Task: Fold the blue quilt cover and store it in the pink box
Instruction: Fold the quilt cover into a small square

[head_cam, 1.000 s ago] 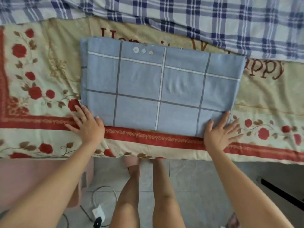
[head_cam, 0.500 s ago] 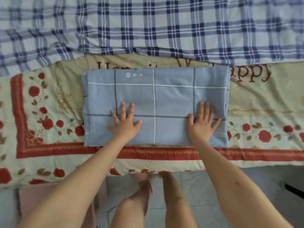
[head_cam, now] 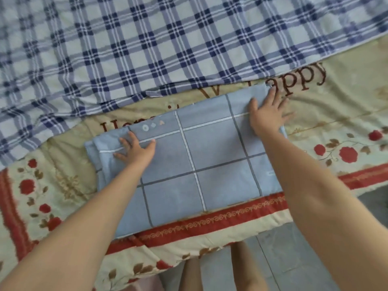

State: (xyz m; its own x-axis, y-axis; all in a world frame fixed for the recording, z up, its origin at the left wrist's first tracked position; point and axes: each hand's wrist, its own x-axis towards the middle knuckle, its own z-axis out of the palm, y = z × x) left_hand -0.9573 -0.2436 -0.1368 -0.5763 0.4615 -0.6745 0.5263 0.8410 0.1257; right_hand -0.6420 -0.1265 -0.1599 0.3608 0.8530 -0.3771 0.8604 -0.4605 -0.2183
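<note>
The blue quilt cover point(head_cam: 201, 164) lies folded into a flat rectangle on the bed, light blue with white and grey grid lines. My left hand point(head_cam: 136, 151) presses flat on its far left part, fingers spread. My right hand point(head_cam: 267, 116) lies flat with straight fingers on its far right corner, reaching just past the edge. A sliver of pink at the bottom edge point(head_cam: 144, 285) could be the pink box; I cannot tell.
The cover rests on a cream blanket point(head_cam: 336, 127) with red roses and a red border. Behind it lies a blue and white plaid sheet point(head_cam: 168, 43). Grey floor tiles point(head_cam: 273, 259) and the person's legs show below the bed edge.
Both hands slid from the cover's near edge over its middle to its far corners. The camera view tilted, so the cover now looks slanted.
</note>
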